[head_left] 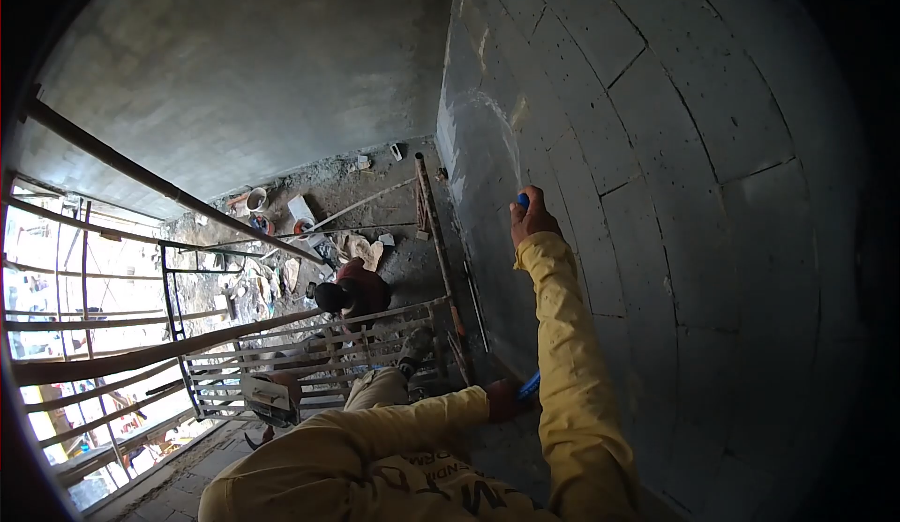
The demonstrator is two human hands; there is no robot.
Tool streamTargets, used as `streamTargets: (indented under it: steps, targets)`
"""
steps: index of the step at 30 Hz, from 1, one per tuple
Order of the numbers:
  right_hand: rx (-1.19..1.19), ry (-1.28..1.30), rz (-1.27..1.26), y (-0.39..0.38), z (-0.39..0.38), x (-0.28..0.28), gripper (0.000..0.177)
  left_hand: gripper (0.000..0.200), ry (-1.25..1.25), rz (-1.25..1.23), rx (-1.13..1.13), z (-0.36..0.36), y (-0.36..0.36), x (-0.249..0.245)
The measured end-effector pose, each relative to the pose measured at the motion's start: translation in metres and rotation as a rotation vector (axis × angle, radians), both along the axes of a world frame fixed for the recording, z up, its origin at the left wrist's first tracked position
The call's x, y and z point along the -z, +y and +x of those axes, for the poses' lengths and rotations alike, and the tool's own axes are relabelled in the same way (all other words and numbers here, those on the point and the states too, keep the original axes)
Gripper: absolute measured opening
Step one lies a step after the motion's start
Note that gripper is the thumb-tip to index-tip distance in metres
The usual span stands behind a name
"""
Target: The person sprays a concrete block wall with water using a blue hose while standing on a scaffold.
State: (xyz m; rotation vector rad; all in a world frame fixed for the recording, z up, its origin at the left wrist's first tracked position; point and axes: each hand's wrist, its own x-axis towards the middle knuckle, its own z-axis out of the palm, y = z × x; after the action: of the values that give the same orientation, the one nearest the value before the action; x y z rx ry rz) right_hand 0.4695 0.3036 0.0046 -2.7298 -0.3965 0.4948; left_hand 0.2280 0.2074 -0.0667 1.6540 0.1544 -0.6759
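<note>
My right hand [536,217], at the end of a raised yellow sleeve, is closed around a small blue object [522,201] close to the grey block wall [647,203]. Pale, whitish marks show on the wall just above it. Lower down, my left hand [506,399] is wrapped round a blue item [530,387] beside my right sleeve. Shadow and the sleeve hide part of that item, and I cannot make out what it is.
Scaffold poles [169,189] and a slatted platform [309,358] stand at the left. A person in dark red [366,290] is below, near a white bucket [256,201] and scattered debris. A smooth wall [253,63] rises behind.
</note>
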Motion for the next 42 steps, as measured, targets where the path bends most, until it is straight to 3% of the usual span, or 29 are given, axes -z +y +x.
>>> streamTargets:
  steps: [13,23,37,42]
  targets:
    - [0.008,0.024,0.010,0.012,-0.004,-0.010,0.034,0.051,0.022,0.037,-0.002,0.000,-0.005,0.015]
    - [-0.016,0.016,-0.011,0.013,-0.004,-0.002,0.032,0.049,-0.105,-0.005,-0.083,-0.011,-0.025,0.055]
    - [0.010,0.067,-0.067,-0.009,-0.001,0.018,0.033,0.051,-0.032,-0.016,0.092,-0.001,-0.002,-0.001]
    - [0.017,0.078,-0.099,-0.029,0.002,0.037,0.034,0.050,-0.059,-0.065,0.037,-0.011,-0.015,0.012]
